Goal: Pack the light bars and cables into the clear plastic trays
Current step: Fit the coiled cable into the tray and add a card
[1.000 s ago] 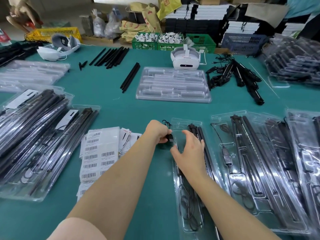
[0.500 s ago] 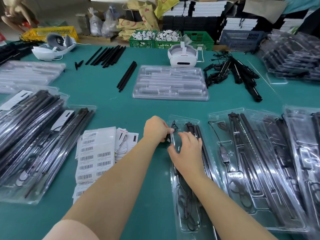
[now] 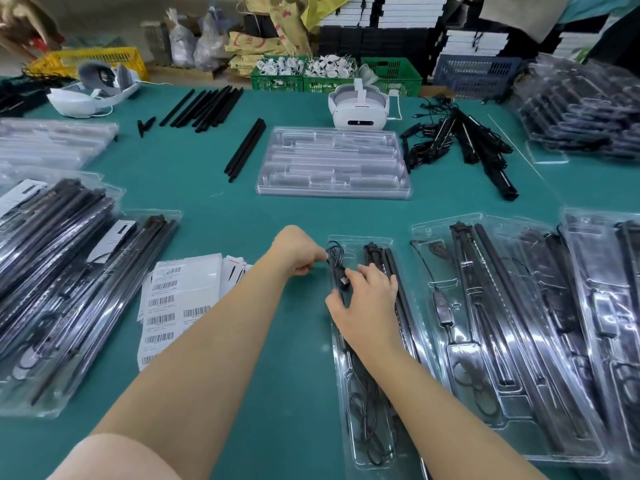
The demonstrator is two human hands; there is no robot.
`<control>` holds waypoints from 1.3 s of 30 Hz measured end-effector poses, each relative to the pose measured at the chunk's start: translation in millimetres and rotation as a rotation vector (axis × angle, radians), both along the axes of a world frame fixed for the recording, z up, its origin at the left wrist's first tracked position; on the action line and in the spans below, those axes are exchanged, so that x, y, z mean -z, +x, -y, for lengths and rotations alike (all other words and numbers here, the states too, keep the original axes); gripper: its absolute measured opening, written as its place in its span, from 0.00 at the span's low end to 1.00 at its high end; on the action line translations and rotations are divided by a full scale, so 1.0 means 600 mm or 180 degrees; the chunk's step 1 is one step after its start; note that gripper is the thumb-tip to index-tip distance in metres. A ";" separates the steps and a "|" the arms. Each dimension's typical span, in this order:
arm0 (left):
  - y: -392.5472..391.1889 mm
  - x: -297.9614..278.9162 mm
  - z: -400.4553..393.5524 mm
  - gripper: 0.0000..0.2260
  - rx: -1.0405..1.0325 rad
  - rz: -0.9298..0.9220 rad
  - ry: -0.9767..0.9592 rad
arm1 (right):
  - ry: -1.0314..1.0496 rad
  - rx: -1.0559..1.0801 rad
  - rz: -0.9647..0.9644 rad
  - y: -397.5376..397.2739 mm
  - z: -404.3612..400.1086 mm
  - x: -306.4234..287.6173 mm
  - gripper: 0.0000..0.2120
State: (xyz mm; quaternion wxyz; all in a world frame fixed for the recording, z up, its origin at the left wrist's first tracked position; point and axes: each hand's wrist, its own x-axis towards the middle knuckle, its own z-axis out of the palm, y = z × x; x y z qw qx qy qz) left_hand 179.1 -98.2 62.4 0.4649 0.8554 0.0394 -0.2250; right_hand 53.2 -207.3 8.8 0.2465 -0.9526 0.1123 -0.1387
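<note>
**Head view: cable being seated in tray, lower centre**

- Counter point(image 3: 214, 216): green; stock spread flat for reach.
- Clear tray point(image 3: 349, 403): lower centre, lengthwise; light bars point(image 3: 398, 292) already along its right channel.
- Right hand point(image 3: 367, 303): fingers spread, pressing the tray, likely steadying it.
- Left hand point(image 3: 299, 252): pinches the cable point(image 3: 335, 253) at the tray's top-left corner, apparently feeding it in.

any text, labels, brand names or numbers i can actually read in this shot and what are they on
Nothing can be read clearly.
Barcode label sheets: barcodes and lines of small print, too small to read.
White card inserts in the packed trays at left: dark marks, blurred.
Yellow-brown bags at the back: red print, not legible.
White headset: no readable brand.
Inline cable controller: a marking, too small to read.
</note>
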 end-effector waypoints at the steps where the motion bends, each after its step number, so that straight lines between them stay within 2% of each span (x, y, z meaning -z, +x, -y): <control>1: 0.005 0.006 0.000 0.09 -0.0107 -0.0008 -0.0224 | -0.0005 -0.0004 -0.0007 0.000 0.000 0.000 0.22; 4: 0.005 0.020 0.002 0.18 -0.0084 -0.0214 -0.0746 | 0.0013 0.0000 0.0012 0.001 -0.001 -0.001 0.22; 8: 0.009 0.040 0.006 0.17 -0.0099 -0.0189 -0.1010 | 0.0083 0.0003 0.0045 0.000 -0.001 -0.003 0.22; 15: 0.006 0.065 -0.006 0.20 0.0195 0.0275 -0.1027 | 0.0153 -0.0019 0.0101 -0.001 0.000 -0.005 0.21; 21: 0.007 0.061 0.000 0.13 0.0141 0.0013 -0.0878 | 0.0167 -0.0005 0.0129 -0.001 -0.002 -0.004 0.21; 25: 0.001 0.059 0.005 0.11 0.0099 0.0073 -0.0815 | 0.0125 0.0003 0.0184 -0.001 -0.004 -0.003 0.21; 30: 0.009 0.060 0.004 0.25 0.0184 -0.0017 -0.0939 | 0.0120 -0.0005 0.0164 -0.002 -0.005 -0.003 0.21; 39: 0.027 0.060 0.005 0.16 0.0257 -0.0423 -0.1069 | 0.0133 0.0027 0.0184 -0.002 -0.005 -0.006 0.20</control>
